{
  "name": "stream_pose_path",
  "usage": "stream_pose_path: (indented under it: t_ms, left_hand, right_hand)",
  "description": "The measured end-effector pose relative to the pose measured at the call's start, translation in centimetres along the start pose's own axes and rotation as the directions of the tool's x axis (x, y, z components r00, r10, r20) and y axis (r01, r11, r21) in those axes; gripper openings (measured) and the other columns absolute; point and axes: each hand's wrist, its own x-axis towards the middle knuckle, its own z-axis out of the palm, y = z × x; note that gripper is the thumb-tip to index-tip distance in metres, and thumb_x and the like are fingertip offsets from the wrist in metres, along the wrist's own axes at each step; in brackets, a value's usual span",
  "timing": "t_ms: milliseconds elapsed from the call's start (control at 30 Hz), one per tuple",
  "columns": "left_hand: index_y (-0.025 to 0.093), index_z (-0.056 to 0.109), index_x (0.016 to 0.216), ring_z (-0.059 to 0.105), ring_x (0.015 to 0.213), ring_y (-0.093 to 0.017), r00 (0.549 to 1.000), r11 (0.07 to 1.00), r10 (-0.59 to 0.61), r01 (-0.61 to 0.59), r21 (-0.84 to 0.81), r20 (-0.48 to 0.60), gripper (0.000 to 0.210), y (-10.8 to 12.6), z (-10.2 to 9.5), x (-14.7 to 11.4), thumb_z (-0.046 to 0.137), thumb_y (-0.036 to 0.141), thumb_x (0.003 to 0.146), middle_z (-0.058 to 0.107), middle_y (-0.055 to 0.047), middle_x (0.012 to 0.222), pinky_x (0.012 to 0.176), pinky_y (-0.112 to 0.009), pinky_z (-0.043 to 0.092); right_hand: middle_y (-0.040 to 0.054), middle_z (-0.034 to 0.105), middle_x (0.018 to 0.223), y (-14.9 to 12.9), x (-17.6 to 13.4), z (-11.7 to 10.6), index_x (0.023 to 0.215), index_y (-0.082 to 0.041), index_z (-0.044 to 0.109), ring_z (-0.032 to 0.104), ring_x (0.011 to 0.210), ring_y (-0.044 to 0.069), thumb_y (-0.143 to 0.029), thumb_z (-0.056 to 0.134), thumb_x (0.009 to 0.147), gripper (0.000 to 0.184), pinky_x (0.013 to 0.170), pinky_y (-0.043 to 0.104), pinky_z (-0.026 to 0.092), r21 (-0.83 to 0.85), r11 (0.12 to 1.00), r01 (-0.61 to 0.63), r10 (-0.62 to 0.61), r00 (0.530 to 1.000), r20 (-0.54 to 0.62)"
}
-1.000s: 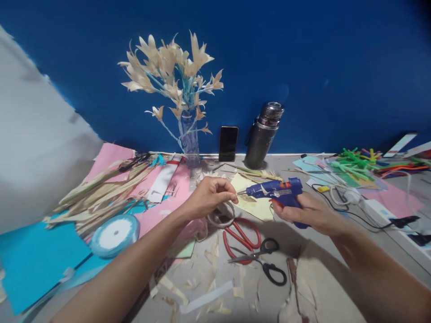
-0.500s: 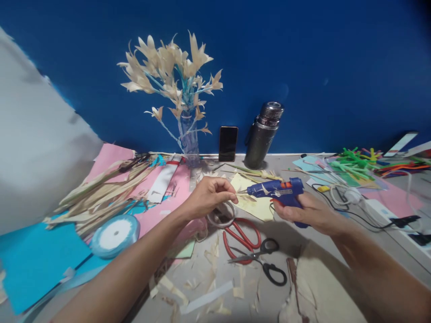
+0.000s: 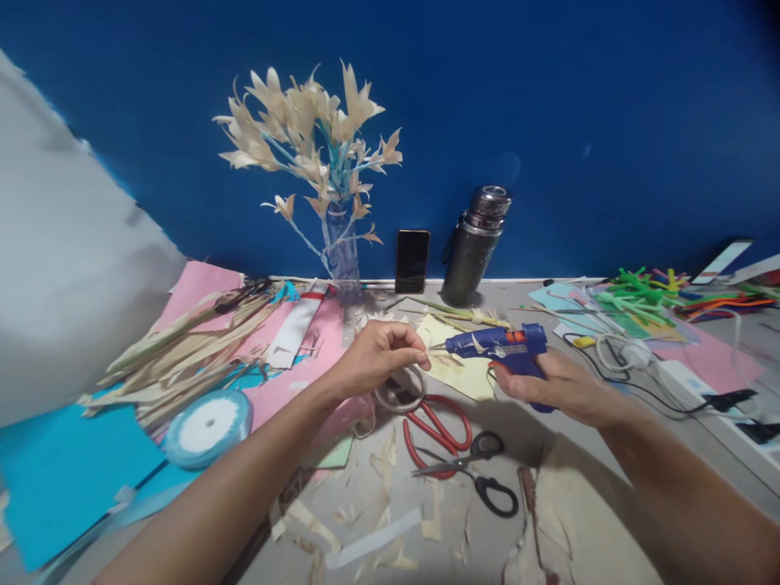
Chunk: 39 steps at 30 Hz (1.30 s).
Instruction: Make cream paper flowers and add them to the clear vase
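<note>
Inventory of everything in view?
Plastic glue gun: 1, blue, in right hand
Metal scissors: 1, black, front
Looped tool: 1, red, under scissors
Round roll: 1, pale, centre
Tall vase: 1, clear, back
Petalled flowers: many, cream, in vase
Flat phone: 1, black, back
Metal flask: 1, grey, back
Ribbon spool: 1, blue, left
Dry strips: many, tan, left
Paper sheets: several, mixed, throughout
Fuzzy stems: many, mixed, right
Power strip: 1, white, right
Cords: several, mixed, right
Scraps: many, pale, front
Left hand: 1, bare, centre
Right hand: 1, bare, right

Blue glue gun (image 3: pixel 478 343), barrel nearly level, nozzle leftward, in right fingers (image 3: pixel 522 387).
</note>
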Motion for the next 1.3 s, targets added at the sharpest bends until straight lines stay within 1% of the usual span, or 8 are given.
stream_pose_path:
  t_ms: [400,600,700,800,900,1000,1167,1300]
  left_hand:
    - [0.013,0.068,0.072,0.067,0.064,-0.016,1.000,1.000,0.006,-0.006,-0.017,0.003,0.013,-0.1,-0.1,0.0,0.072,0.025,0.073,0.073,-0.008,0.071,0.058,-0.024,0.050]
    - [0.012,0.067,0.072,0.067,0.063,-0.015,1.000,0.994,0.028,-0.027,-0.102,0.012,0.015,0.0,-0.4,0.1,0.075,0.026,0.074,0.073,-0.008,0.070,0.059,-0.024,0.049]
    - [0.012,0.068,0.072,0.068,0.065,-0.016,0.998,0.990,0.069,-0.069,-0.122,-0.006,0.016,0.2,-0.7,0.0,0.076,0.026,0.074,0.073,-0.008,0.070,0.061,-0.025,0.050]
    - [0.012,0.069,0.073,0.069,0.069,-0.017,0.993,0.980,0.117,-0.117,-0.163,-0.011,0.014,0.6,-0.7,-0.3,0.077,0.024,0.074,0.074,-0.008,0.071,0.065,-0.026,0.051]
    - [0.012,0.069,0.073,0.070,0.069,-0.016,0.990,0.967,0.143,-0.142,-0.213,-0.013,0.014,1.0,-0.5,-0.6,0.078,0.022,0.073,0.074,-0.006,0.070,0.067,-0.026,0.051]
    - [0.013,0.068,0.072,0.070,0.070,-0.015,0.990,0.952,0.136,-0.137,-0.275,-0.020,0.015,1.2,-0.3,-0.8,0.081,0.022,0.071,0.073,-0.004,0.069,0.066,-0.025,0.050]
    - [0.014,0.068,0.073,0.066,0.064,-0.012,0.997,0.918,0.080,-0.064,-0.392,0.023,0.020,0.5,0.3,-0.8,0.083,0.026,0.068,0.072,-0.003,0.069,0.065,-0.023,0.047]
    - [0.013,0.068,0.070,0.062,0.058,-0.011,0.996,0.858,0.055,-0.011,-0.513,0.072,0.025,0.4,1.3,-0.7,0.087,0.029,0.062,0.070,-0.003,0.064,0.063,-0.023,0.046]
  right_hand:
    - [0.0031,0.055,0.078,-1.1,0.0,0.1,0.088,-0.017,0.058,0.049,0.073,0.016,-0.058,0.062,0.084,0.041,0.064,0.027,0.043,-0.022,1.000,0.008,-0.008,1.000,0.014]
    - [0.0016,0.057,0.071,-1.0,0.0,-0.2,0.081,-0.019,0.060,0.050,0.065,0.015,-0.057,0.058,0.086,0.038,0.058,0.026,0.041,-0.217,0.974,0.070,-0.087,0.993,-0.073]
    - [0.0023,0.060,0.070,-0.8,0.1,0.1,0.080,-0.020,0.060,0.053,0.065,0.017,-0.054,0.053,0.090,0.037,0.060,0.028,0.041,-0.415,0.909,0.037,-0.110,0.982,-0.154]
    - [0.0080,0.067,0.088,0.0,0.4,1.2,0.095,-0.018,0.062,0.058,0.075,0.022,-0.054,0.054,0.089,0.037,0.066,0.031,0.042,-0.621,0.783,-0.033,-0.118,0.972,-0.201]
    - [0.0121,0.067,0.097,1.2,0.8,2.6,0.097,-0.016,0.061,0.059,0.081,0.025,-0.051,0.058,0.087,0.037,0.070,0.033,0.041,-0.780,0.623,-0.064,-0.143,0.971,-0.194]
    - [0.0112,0.066,0.097,2.2,0.7,3.4,0.094,-0.017,0.063,0.060,0.085,0.026,-0.048,0.063,0.085,0.032,0.072,0.034,0.042,-0.824,0.563,-0.057,-0.131,0.979,-0.157]
    - [0.0119,0.066,0.108,1.1,-0.1,3.0,0.108,-0.020,0.067,0.060,0.100,0.028,-0.034,0.069,0.082,0.029,0.083,0.037,0.046,-0.781,0.624,0.032,-0.191,0.975,-0.113]
    - [0.0062,0.069,0.098,-1.6,0.8,3.9,0.095,-0.022,0.072,0.062,0.087,0.020,-0.028,0.059,0.090,0.015,0.080,0.032,0.047,-0.538,0.819,0.198,-0.401,0.869,-0.291]
